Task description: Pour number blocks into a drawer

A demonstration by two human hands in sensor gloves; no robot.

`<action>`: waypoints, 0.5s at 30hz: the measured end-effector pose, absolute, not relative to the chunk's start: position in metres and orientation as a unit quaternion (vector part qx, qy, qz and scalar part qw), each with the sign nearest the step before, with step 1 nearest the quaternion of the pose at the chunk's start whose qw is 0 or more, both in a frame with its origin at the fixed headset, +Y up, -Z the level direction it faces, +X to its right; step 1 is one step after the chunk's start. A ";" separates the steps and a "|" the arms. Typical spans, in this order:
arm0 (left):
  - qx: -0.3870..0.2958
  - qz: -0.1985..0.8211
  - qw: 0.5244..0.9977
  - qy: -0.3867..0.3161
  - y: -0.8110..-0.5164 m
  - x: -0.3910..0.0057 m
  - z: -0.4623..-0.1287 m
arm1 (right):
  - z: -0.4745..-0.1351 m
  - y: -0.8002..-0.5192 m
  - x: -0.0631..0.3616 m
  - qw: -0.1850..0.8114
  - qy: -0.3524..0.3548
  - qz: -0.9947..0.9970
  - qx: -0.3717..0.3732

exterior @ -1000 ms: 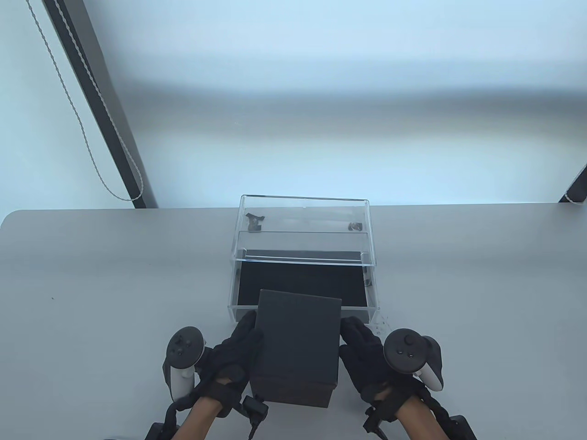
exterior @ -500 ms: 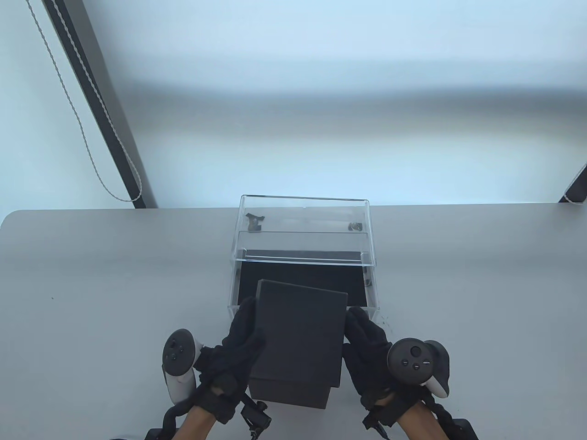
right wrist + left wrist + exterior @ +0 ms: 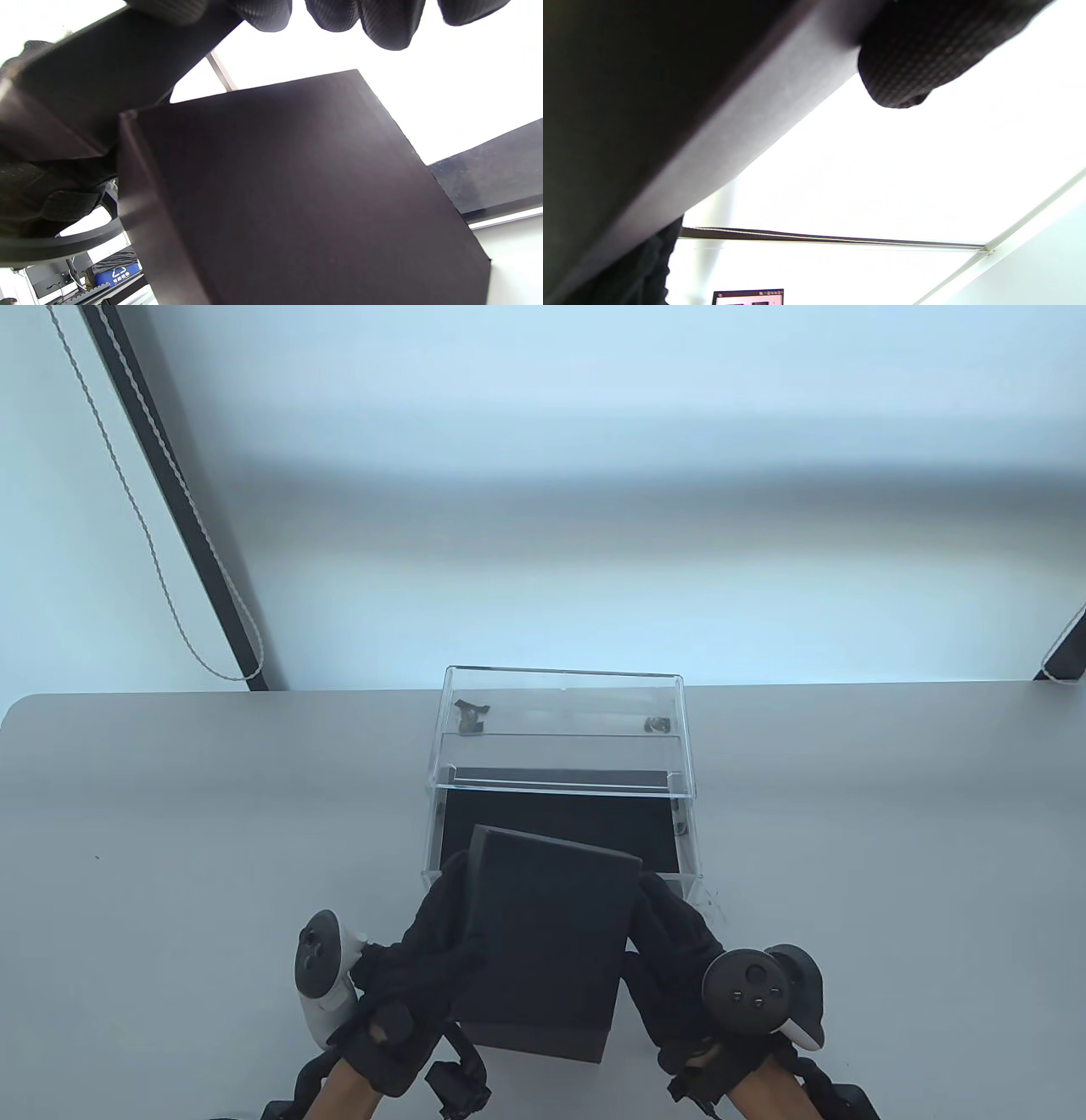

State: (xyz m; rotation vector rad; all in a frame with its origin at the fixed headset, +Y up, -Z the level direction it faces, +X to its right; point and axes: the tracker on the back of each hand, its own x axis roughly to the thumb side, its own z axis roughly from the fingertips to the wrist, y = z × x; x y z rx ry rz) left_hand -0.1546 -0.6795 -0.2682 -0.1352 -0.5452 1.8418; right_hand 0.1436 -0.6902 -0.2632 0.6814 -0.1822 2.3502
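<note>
Matte black rectangular cardboard box held aloft between both hands, just in front of the clear acrylic case. Left hand grips the box's left side; right hand grips its right side. Both grips clenched on the box, fingers wrapped over the side walls. In the right wrist view the gloved fingertips curl over the top edge, the dark box wall filling the frame.

Clear pulled-out drawer with black liner sits open on the pale grey surface, directly beyond the box. The box's far edge overlaps the drawer's front rim from above. Number blocks not visible; presumably inside the box. Which face is the opening: cannot tell.

Step in hand, as judged: carrying the box over the drawer and starting the tip.

To do it well:
- bring the pouring edge well past the drawer's front wall before tilting;
- keep it low over the liner so blocks do not bounce out;
- tilt slowly, both hands matched, to avoid a sideways spill;
- stay clear of the case's overhanging top.
</note>
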 end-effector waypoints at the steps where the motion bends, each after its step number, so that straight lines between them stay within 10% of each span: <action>1: -0.065 0.797 0.553 -0.235 -0.680 -0.154 -0.269 | -0.263 -0.690 0.143 0.336 -0.070 0.902 0.262; 15: -0.031 0.828 0.518 -0.213 -0.673 -0.171 -0.271 | -0.264 -0.692 0.144 0.329 -0.061 0.907 0.256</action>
